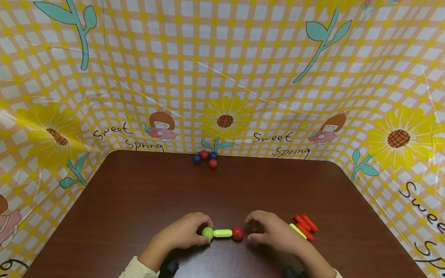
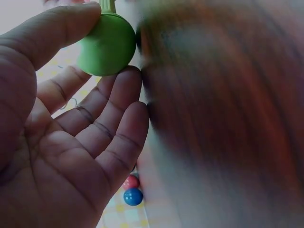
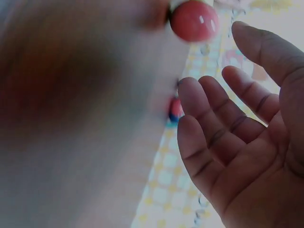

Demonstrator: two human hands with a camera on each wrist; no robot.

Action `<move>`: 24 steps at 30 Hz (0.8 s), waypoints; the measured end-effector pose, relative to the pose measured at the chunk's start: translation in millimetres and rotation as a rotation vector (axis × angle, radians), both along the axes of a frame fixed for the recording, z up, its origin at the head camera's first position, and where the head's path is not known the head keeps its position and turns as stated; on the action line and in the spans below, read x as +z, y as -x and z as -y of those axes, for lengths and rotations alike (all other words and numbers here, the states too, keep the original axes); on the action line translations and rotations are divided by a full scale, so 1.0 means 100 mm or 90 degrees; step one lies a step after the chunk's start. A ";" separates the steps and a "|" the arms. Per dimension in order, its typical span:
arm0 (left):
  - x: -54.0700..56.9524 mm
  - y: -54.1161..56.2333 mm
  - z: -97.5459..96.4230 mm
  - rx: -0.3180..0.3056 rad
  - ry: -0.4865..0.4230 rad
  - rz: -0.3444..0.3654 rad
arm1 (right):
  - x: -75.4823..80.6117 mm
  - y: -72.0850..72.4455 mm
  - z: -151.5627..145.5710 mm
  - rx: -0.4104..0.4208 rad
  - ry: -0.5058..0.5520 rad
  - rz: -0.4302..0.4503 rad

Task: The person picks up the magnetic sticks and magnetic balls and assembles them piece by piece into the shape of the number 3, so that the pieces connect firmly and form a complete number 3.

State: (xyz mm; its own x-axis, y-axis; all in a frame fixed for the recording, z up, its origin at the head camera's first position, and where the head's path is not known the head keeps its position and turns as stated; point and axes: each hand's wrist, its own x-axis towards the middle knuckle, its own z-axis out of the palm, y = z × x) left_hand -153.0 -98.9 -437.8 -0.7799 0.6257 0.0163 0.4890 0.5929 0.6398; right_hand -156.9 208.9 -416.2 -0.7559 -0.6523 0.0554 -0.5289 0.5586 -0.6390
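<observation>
A yellow-green stick (image 1: 223, 233) lies on the table between a green ball (image 1: 208, 232) and a red ball (image 1: 238, 233), the three joined in a row. My left hand (image 1: 187, 231) holds the green ball between thumb and fingers; in the left wrist view the thumb rests on the green ball (image 2: 108, 45) near the stick's end. Just right of the red ball, my right hand (image 1: 272, 231) is apart from it, fingers loosely bent. The right wrist view shows a gap between that hand (image 3: 237, 137) and the red ball (image 3: 194, 21).
Several red sticks (image 1: 306, 224) and a yellow-green stick (image 1: 298, 231) lie beside the right hand. Blue balls (image 1: 197, 158) and red balls (image 1: 213, 163) sit at the table's far edge. A checked cloth (image 1: 243, 77) with printed flowers surrounds the brown table (image 1: 156, 189).
</observation>
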 end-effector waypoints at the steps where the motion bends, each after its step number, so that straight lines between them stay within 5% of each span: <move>1: 0.00 0.00 0.00 0.000 -0.001 0.001 | 0.03 -0.01 -0.05 -0.014 -0.008 -0.006; 13: 0.04 0.00 -0.04 0.001 -0.008 0.021 | 0.17 -0.08 -0.79 -0.175 -0.096 -0.049; 24: -0.03 -0.03 0.01 0.021 -0.040 0.047 | 0.04 -0.16 -1.07 -0.175 -0.147 -0.126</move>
State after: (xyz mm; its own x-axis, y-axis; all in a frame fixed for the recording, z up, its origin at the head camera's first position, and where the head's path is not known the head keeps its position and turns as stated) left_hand -150.2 -99.5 -440.9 -0.8003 0.5996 -0.0036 0.4204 0.5653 0.7097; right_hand -140.8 316.1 -412.2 -0.8930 -0.4402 0.0930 -0.4405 0.8132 -0.3803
